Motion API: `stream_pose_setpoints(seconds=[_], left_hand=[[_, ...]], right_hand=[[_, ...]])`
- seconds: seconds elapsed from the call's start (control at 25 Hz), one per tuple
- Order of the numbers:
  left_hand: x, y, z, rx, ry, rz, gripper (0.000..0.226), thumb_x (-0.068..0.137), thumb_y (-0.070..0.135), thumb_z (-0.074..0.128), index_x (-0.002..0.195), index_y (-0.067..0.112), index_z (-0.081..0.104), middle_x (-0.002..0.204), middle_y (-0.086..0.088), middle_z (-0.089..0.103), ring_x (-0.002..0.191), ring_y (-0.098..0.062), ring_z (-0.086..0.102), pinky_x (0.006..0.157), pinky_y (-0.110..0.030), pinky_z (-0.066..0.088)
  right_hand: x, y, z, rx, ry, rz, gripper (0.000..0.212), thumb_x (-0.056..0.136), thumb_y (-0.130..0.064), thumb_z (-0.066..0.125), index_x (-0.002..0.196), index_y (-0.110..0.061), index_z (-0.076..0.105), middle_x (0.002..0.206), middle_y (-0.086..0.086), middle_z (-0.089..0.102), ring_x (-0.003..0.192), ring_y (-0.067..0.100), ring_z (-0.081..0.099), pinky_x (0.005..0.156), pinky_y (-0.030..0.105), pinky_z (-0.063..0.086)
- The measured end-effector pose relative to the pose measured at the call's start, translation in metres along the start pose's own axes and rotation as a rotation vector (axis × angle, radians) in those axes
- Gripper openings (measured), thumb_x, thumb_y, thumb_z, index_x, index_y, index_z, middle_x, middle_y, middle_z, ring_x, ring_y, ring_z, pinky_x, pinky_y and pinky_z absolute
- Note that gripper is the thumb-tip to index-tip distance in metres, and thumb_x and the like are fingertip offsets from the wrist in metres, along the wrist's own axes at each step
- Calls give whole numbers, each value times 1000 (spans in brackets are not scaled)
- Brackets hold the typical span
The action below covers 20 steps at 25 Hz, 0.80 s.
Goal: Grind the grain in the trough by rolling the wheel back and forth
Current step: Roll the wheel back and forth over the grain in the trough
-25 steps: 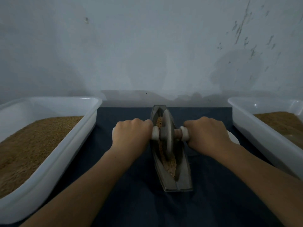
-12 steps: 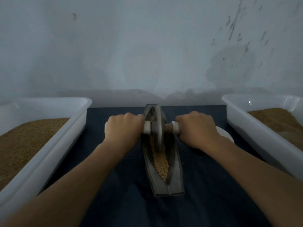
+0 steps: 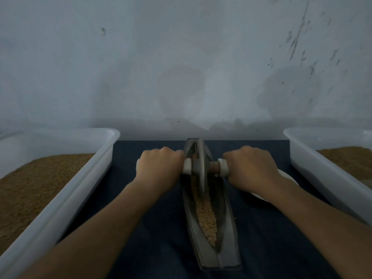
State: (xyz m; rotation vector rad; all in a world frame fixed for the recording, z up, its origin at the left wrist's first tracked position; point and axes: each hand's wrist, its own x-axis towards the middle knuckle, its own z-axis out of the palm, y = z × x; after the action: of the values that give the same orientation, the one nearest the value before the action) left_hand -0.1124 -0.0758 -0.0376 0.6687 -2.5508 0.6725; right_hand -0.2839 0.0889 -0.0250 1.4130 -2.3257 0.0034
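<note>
Fingers of the left hand (image 3: 159, 168) and right hand (image 3: 251, 168) clench the white handle (image 3: 223, 170), with the round grey metal wheel (image 3: 199, 168) between them. The tan grain (image 3: 207, 218) (whole, I think) lies nearer than the fingers in the long grey trough (image 3: 227, 238). Pull back, pressing evenly.

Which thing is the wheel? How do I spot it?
Between the white tubs, on the dark cloth, lies a grey trough. The wheel is the thin disc standing upright near its far end, the only thing with handles held by the left hand and right hand.
</note>
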Motion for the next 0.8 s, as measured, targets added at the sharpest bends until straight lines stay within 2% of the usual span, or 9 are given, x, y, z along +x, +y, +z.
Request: stream_pose_setpoints(seconds=[0.08, 0.16, 0.32, 0.44, 0.52, 0.68, 0.8], left_hand=[[21, -5, 12, -6, -4, -41, 14, 85, 22, 61, 81, 24, 47, 62, 6, 31, 49, -19, 33, 46, -30, 20], [32, -7, 13, -6, -16, -38, 13, 85, 21, 61, 80, 24, 50, 62, 5, 34, 52, -21, 40, 47, -31, 25], [5, -1, -6, -23, -14, -11, 27, 84, 24, 64, 78, 25, 37, 61, 7, 30, 47, -16, 28, 46, -30, 21], [-37, 7, -30, -19, 10, 45, 34, 78, 25, 69, 76, 26, 36, 58, 9, 25, 46, -15, 27, 45, -28, 19], [-49, 9, -40, -13, 1, 80, 36, 75, 25, 72, 75, 26, 36, 57, 9, 24, 46, -14, 28, 44, -27, 13], [-30, 7, -34, 0, -55, 85, 15, 85, 27, 64, 86, 27, 49, 64, 7, 33, 55, -19, 44, 49, -32, 30], [3, -1, -16, -6, -100, 72, 7, 87, 26, 60, 94, 27, 59, 75, 3, 53, 67, -24, 60, 53, -35, 36]], right_hand=[[28, 3, 5, -21, 15, -3, 24, 75, -38, 68, 71, -34, 44, 67, -8, 46, 61, 20, 45, 48, 25, 20], [40, 4, 6, -19, -3, 6, 23, 77, -37, 68, 72, -34, 46, 70, -6, 52, 62, 20, 47, 48, 24, 23], [5, -2, 1, 18, 13, 30, 24, 75, -36, 69, 73, -34, 45, 73, -6, 53, 67, 22, 53, 56, 29, 35], [-39, -4, -11, 18, 6, -6, 32, 73, -37, 66, 64, -33, 36, 63, -11, 44, 57, 13, 46, 47, 26, 25], [-55, -3, -18, 42, -27, 0, 34, 72, -37, 65, 61, -35, 33, 62, -12, 46, 54, 10, 46, 45, 25, 23], [-43, 0, -14, 73, -104, 23, 29, 74, -38, 66, 62, -36, 39, 65, -12, 51, 56, 6, 47, 45, 25, 26], [-5, 5, 3, 54, -101, 23, 27, 72, -39, 66, 63, -37, 41, 66, -13, 48, 56, 8, 45, 47, 25, 28]])
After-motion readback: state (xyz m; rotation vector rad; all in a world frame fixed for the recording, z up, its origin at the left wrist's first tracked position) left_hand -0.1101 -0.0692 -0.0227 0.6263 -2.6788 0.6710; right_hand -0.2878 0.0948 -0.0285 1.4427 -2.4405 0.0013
